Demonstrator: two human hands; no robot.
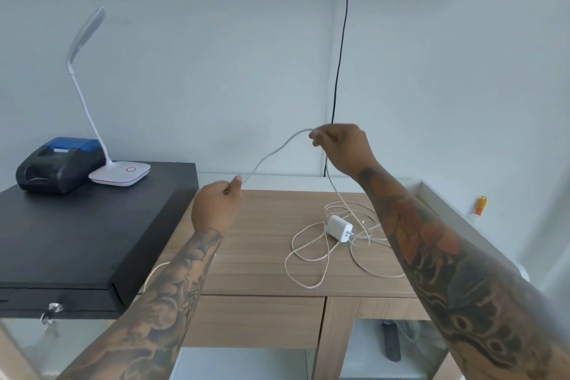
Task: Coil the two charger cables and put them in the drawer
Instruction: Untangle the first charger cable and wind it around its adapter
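Wooden desk, both hands pinching cable

A thin white charger cable is held stretched above the light wooden desk, pinched by the left hand and the raised right hand. Loose loops and a white plug adapter are seen on the desk.
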